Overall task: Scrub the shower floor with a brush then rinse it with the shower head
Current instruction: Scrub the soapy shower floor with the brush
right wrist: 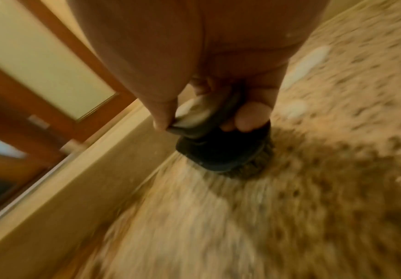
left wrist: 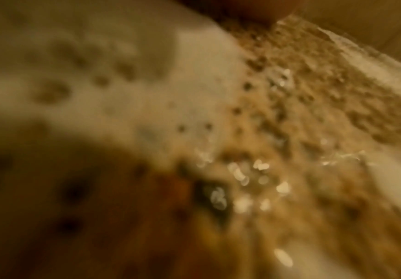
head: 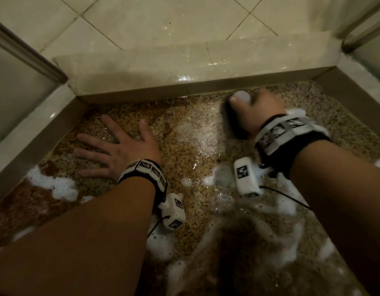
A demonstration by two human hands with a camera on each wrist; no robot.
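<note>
Right hand (head: 260, 111) clenches the brush (right wrist: 220, 151); left hand (head: 118, 149) rests flat, grip released, on the shower floor (head: 191, 146).

No text, brand, number or sign can be read in any view. The only printed marks are black-and-white square code patterns, and they carry no letters. They stand on the wristbands (head: 142, 170) in the lower middle and (head: 287, 129) at the right of the head view, and on the small white camera boxes (head: 174, 212) and (head: 246, 176) that hang under the wrists.
</note>
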